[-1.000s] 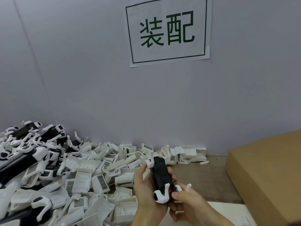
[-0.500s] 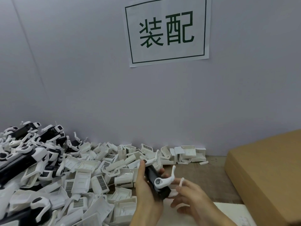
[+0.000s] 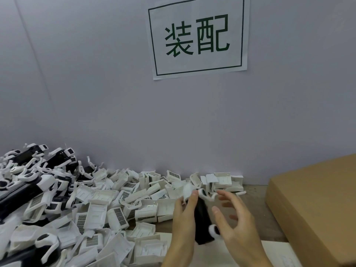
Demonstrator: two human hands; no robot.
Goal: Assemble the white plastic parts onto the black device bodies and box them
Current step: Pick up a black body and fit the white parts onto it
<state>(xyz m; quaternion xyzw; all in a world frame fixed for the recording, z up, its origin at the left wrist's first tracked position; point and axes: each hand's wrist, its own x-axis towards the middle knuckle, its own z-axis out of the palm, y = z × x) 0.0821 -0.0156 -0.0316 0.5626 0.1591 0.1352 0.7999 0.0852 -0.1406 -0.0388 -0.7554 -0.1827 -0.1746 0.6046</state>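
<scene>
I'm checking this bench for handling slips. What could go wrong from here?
1. Only the left hand grips the black device body; the right hand is open beside it, so it might slip.
2. The white parts at its top may not be seated and could drop into the pile of loose white parts.

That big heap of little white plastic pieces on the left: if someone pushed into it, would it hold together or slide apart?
The heap of white plastic parts would probably slide and spill: the pieces lie loose at all angles. Each looks like thin moulded shell, so likely light and stiff. The hooked white clips among them might snag on each other.
</scene>
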